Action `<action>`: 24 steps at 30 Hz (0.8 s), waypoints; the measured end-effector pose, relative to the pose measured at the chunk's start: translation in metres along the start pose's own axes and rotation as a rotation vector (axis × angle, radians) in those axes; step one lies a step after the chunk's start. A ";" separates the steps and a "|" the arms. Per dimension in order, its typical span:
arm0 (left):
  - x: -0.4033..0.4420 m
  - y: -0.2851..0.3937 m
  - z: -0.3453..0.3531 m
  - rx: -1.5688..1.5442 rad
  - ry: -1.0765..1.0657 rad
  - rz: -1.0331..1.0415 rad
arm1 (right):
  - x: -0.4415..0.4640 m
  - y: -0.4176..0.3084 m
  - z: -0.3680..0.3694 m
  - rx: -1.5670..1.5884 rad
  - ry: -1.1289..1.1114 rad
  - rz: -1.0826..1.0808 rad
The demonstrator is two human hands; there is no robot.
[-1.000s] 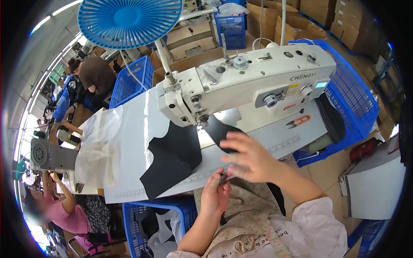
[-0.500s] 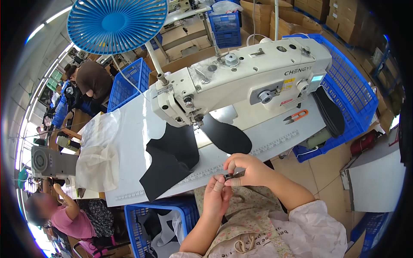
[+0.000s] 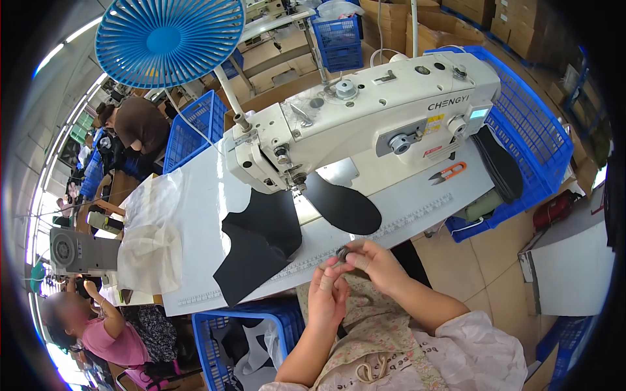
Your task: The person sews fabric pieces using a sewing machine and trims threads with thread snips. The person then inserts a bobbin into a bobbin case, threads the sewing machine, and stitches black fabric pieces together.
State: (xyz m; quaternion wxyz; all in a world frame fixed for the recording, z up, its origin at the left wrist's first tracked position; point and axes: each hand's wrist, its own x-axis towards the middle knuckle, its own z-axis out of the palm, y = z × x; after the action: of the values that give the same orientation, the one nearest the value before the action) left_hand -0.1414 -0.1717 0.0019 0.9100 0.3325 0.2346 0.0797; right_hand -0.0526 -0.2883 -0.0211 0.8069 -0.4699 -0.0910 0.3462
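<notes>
Just in front of the sewing table's near edge, my right hand (image 3: 373, 262) pinches a small, dark, rounded metal part (image 3: 342, 253). My left hand (image 3: 329, 293) meets it from below, thumb and fingers closed at the same part. The fingers cover much of the part, so its exact kind does not show. Tape or a finger cover wraps some fingers. Beyond my hands, a rounded black fabric piece (image 3: 345, 207) and a larger angular black fabric piece (image 3: 257, 241) lie by the needle of the white sewing machine (image 3: 365, 124).
Orange-handled thread snips (image 3: 448, 173) lie on the table (image 3: 202, 202) at right. Stacked black pieces (image 3: 497, 166) rest near a blue crate (image 3: 548, 153). Another blue crate (image 3: 208, 348) with fabric stands below the left edge. A blue fan (image 3: 163, 40) hangs upper left. Two people sit at left.
The metal part has turned between my fingers; its long, flat shiny side no longer shows. My right hand has shifted slightly, with the fingers closer around it. The fabric pieces stay put.
</notes>
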 end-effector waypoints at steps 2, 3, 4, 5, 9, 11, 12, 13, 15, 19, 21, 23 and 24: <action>0.000 -0.003 -0.010 0.193 -0.064 0.033 | 0.003 -0.003 -0.001 -0.004 0.070 -0.027; -0.001 -0.005 -0.015 0.194 -0.065 0.034 | 0.003 -0.010 -0.002 0.047 0.068 -0.036; -0.002 -0.009 -0.020 0.240 -0.085 0.014 | 0.003 -0.017 -0.001 0.099 0.067 -0.046; -0.003 -0.012 -0.023 0.287 -0.104 -0.006 | 0.002 -0.024 0.003 0.206 0.048 -0.024; -0.008 -0.023 -0.028 0.492 -0.095 -0.101 | 0.003 -0.023 -0.009 0.475 -0.048 0.084; -0.011 -0.019 -0.031 0.803 -0.173 -0.055 | 0.002 -0.017 -0.023 0.541 -0.193 0.048; -0.012 -0.016 -0.033 1.114 -0.254 -0.005 | -0.004 -0.024 -0.029 0.542 -0.192 0.049; -0.008 -0.011 -0.036 1.406 -0.439 0.479 | -0.013 -0.037 -0.034 0.345 -0.327 0.109; -0.010 0.013 -0.033 1.526 -0.427 0.624 | -0.023 -0.049 -0.037 0.149 -0.459 0.169; 0.004 0.045 -0.043 1.618 -0.315 0.836 | -0.016 -0.014 -0.036 -0.518 -0.676 0.498; 0.023 0.048 -0.051 1.627 -0.284 1.006 | 0.003 0.041 -0.039 -0.669 -0.633 0.564; 0.042 0.046 -0.058 1.643 -0.281 1.050 | 0.036 0.084 -0.035 -0.604 -0.494 0.538; 0.047 0.045 -0.062 1.662 -0.279 1.091 | 0.050 0.099 -0.032 -0.532 -0.417 0.509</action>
State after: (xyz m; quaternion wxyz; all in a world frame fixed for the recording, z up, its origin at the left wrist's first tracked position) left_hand -0.1293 -0.0875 -0.0279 0.2476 0.9310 -0.0775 0.2569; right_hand -0.0473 -0.2474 -0.1288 0.5105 -0.5893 -0.2195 0.5864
